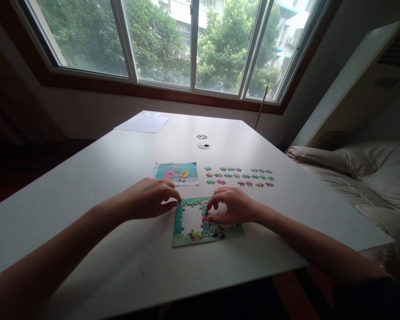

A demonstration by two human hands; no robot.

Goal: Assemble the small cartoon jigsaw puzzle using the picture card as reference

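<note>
A partly assembled jigsaw puzzle point(177, 227) lies flat on the white table, with its border joined and a column of pieces running down its middle. My right hand point(233, 205) is over its right half, thumb and index finger closed around a small puzzle piece point(205, 213) at that column. Whether this piece is locked in cannot be told. At the upper left corner of the puzzle, my left hand point(156, 198) rests with thumb and index finger apart, the fingertip touching the edge and holding nothing. Behind it lies a printed cartoon picture point(186, 171), partly covered by this hand.
Several loose puzzle pieces point(236, 175) lie in rows to the right of the picture. Farther back on the table point(96, 191) are two small round objects point(203, 146) and some white paper point(143, 123). A leather sofa point(363, 178) stands at the right, beyond the table edge.
</note>
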